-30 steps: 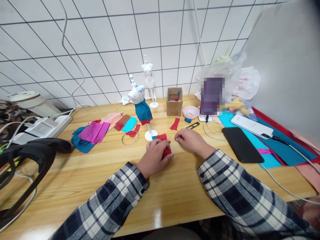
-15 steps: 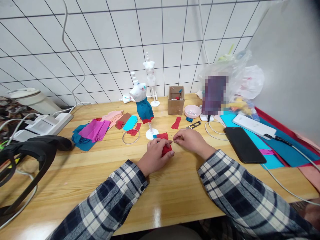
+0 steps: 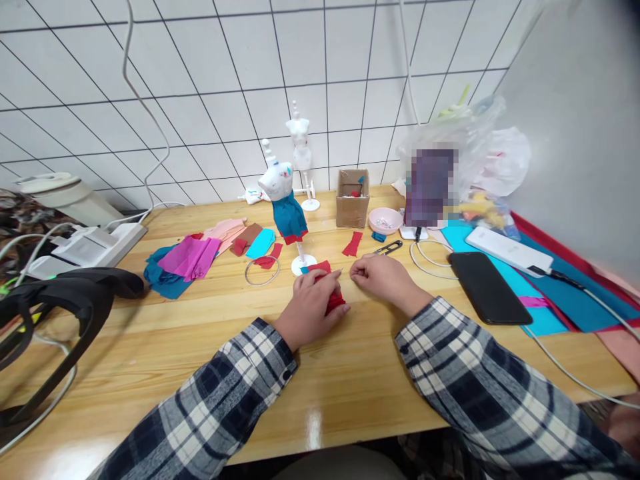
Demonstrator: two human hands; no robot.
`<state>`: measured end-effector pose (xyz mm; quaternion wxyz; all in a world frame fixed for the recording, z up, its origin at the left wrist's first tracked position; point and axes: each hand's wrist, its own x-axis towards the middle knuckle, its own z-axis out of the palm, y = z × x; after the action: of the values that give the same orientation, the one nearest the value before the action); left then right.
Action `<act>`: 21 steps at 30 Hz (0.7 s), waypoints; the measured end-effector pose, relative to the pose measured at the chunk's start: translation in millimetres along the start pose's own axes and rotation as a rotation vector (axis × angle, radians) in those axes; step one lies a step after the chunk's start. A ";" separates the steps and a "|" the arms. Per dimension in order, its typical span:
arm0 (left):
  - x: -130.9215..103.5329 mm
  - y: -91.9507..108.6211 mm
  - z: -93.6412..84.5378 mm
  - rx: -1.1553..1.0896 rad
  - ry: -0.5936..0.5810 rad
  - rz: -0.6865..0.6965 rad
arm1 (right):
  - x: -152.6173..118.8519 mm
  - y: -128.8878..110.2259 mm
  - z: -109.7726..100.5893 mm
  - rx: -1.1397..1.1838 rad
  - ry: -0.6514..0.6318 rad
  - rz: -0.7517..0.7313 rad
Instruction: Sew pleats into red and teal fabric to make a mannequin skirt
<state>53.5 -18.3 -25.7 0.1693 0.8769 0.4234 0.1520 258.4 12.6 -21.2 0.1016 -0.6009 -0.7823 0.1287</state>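
My left hand is curled over a piece of red cloth, holding it on the wooden table. Part of that cloth shows beyond the fingers, beside a bit of blue. Just to the right, my right hand rests with its fingertips pinched together; whatever they hold is too small to make out. Behind my left hand a small white mannequin on a stand wears a blue skirt with a red hem. Black thread snips lie just beyond my right hand.
A second mannequin, a cardboard box and a pink bowl stand at the back. Cloth scraps and a metal ring lie left. A black phone and power bank are right, a black headset far left.
My right hand has shifted very slightly to the right, away from my left hand. The fingers of my left hand have moved a little over the red cloth.
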 end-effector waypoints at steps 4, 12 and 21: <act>-2.5 6.7 3.4 0.183 -0.054 0.118 | -0.7 -1.0 -0.4 -0.007 0.003 0.011; 3.6 8.7 2.7 0.346 -0.095 0.160 | 0.0 -0.7 -2.7 -0.019 -0.018 0.041; 4.7 0.6 -0.6 0.231 -0.107 0.094 | 0.6 13.3 -9.3 -0.058 0.024 0.066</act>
<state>56.4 -14.8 -24.4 0.0824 0.9163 0.3867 0.0630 273.4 17.2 -16.6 0.0892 -0.6305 -0.7643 0.1023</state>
